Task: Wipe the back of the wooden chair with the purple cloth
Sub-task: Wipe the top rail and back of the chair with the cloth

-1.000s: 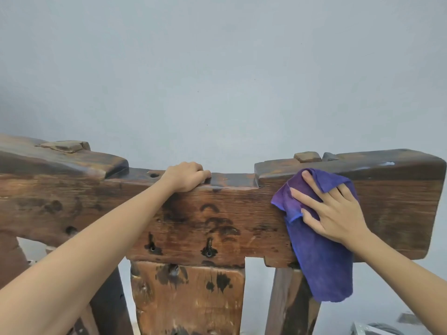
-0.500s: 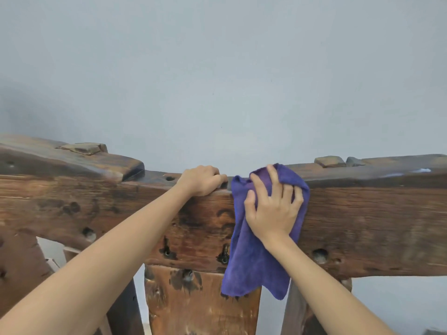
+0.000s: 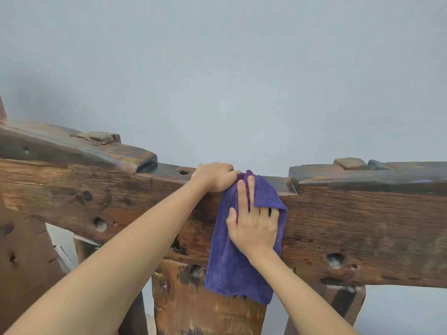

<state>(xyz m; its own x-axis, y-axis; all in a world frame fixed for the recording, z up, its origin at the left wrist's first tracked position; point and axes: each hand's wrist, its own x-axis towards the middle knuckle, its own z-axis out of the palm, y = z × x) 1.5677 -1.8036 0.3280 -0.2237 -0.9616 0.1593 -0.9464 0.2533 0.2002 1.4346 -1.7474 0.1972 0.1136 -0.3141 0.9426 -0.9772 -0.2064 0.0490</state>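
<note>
Background: plain pale grey-blue wall (image 3: 229, 68) fills the upper part of the view, behind the chair.
Carrier: wooden chair (image 3: 362, 226), seen from its back side; its heavy top rail runs left to right across the whole view, with a lower notch in the top edge at mid-length and a broad vertical slat (image 3: 188, 298) beneath.
Left end of rail: raised dark cap with a square peg (image 3: 96, 137); no hand or cloth there.
Left hand: left hand (image 3: 214, 176) grips the rail's top edge at the notch, fingers curled over to the far side, knuckles toward the camera; it steadies the chair.
Task's thing: purple cloth (image 3: 232, 269) lies flat against the rail's near face just right of the left hand, its top corner touching that hand's knuckles, its lower end hanging past the rail's bottom edge over the slat.
Right hand: right hand (image 3: 254, 223) presses the cloth to the wood with straight fingers (image 3: 243, 199) close together, pointing up; a fold of cloth covers the outer fingertips.
Key relation: the cloth's long axis is vertical, across the rail's length; it sits under the palm, so the right hand is the working one.
Judgement: leftward is blocked by the left hand; the unwiped run probably lies rightward along the rail.
Right end of rail: second raised cap with pegs (image 3: 350, 163), well apart from the cloth.
</note>
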